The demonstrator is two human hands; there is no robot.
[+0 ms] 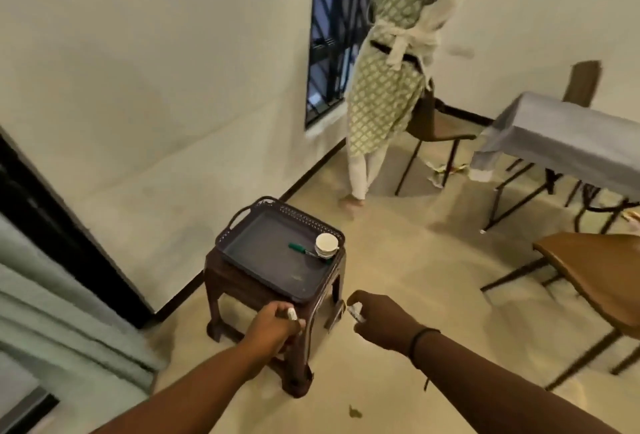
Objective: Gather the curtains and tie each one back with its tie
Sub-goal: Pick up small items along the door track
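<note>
Both hands hang low over a small brown stool (263, 298) carrying a dark tray (277, 253): left hand (275, 324) has its fingers curled around a small white item (292, 314), right hand (375, 321) has its fingers pinched on another small whitish piece (356, 312), too blurred to tell if either is a tie. The pale green curtain (52, 298) hangs bunched at the far left edge beside the dark frame, folds running top to bottom, long axis roughly vertical, well apart from both hands. Best move, I'd judge: step left, sweep the folds into one bundle, then wrap the tie across that axis.
</note>
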